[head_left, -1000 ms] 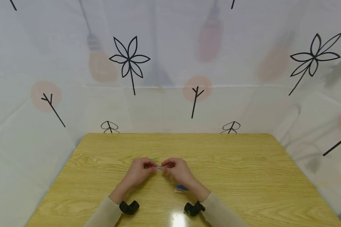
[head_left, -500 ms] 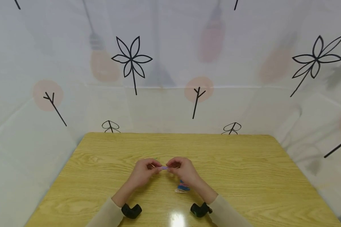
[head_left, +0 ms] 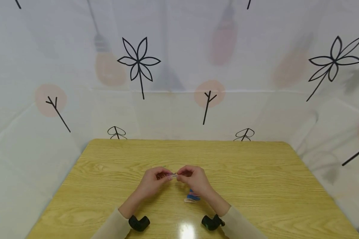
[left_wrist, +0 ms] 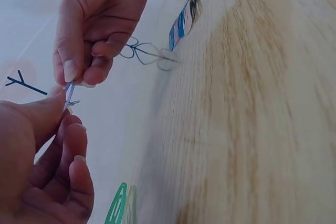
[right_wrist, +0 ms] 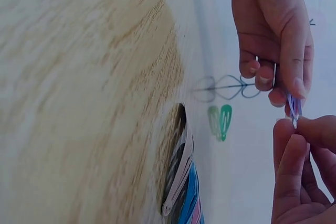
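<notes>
A light purple snap hair clip (right_wrist: 294,107) is held between the two hands, close over the table. My left hand (head_left: 152,181) pinches one end between thumb and fingertips. The thumb and fingers of my right hand (head_left: 196,181) pinch the opposite end, and the fingertips of both hands nearly meet. Narrow strips of the clip (left_wrist: 69,94) show between the fingertips in the left wrist view; its ends are hidden under the fingers. Near my right wrist lies a small pile of hair clips (head_left: 192,196) in blue, pink and beige.
A green hair clip (right_wrist: 225,121) lies on the wooden table (head_left: 257,179) beyond my left hand, mostly hidden in the head view. Its reflection shows beside it. A white cloth (head_left: 179,113) with line-drawn flowers hangs behind the table's far edge.
Both hands have shifted slightly right in the head view, uncovering more of the pile of clips. My fingers have moved a little on the purple hair clip, which both hands still pinch.
</notes>
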A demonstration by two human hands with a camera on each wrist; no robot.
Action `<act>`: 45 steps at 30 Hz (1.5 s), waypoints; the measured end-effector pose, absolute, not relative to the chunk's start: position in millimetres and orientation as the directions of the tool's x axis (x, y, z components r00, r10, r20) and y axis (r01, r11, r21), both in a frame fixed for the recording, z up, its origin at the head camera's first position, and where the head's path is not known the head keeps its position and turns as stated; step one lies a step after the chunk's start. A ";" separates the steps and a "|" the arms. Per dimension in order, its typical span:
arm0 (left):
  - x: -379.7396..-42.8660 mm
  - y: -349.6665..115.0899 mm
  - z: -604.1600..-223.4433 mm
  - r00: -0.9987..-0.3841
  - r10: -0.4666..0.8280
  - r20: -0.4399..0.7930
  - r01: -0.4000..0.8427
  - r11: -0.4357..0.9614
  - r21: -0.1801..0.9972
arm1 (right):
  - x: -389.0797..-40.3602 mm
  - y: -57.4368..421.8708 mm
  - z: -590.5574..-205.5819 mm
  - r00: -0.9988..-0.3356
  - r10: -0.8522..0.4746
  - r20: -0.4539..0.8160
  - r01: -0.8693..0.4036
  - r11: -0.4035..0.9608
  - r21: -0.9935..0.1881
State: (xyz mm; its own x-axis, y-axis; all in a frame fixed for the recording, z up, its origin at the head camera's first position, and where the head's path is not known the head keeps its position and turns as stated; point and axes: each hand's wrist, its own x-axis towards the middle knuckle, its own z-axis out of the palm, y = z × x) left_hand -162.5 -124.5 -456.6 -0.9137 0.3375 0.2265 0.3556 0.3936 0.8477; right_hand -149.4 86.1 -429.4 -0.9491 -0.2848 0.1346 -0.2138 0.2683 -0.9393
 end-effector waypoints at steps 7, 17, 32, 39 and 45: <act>-163.6 -123.2 -457.0 -0.919 0.320 0.228 0.343 0.368 0.864 | -158.4 90.7 -447.4 -0.948 -0.283 0.148 -0.220 0.243 -0.945; -155.4 -120.0 -444.3 -0.937 0.287 0.199 0.288 0.314 0.905 | -154.9 91.3 -441.8 -0.947 -0.256 0.195 -0.263 0.268 -0.927; -159.3 -122.5 -452.7 -0.943 0.218 0.252 0.313 0.320 0.894 | -157.4 91.6 -448.3 -0.923 -0.352 0.157 -0.260 0.268 -0.928; -159.2 -121.2 -452.1 -0.943 0.231 0.241 0.303 0.289 0.908 | -158.5 90.3 -447.3 -0.934 -0.323 0.150 -0.243 0.267 -0.933; -158.9 -121.6 -452.6 -0.941 0.247 0.232 0.298 0.276 0.914 | -157.3 91.3 -446.9 -0.933 -0.329 0.144 -0.234 0.254 -0.938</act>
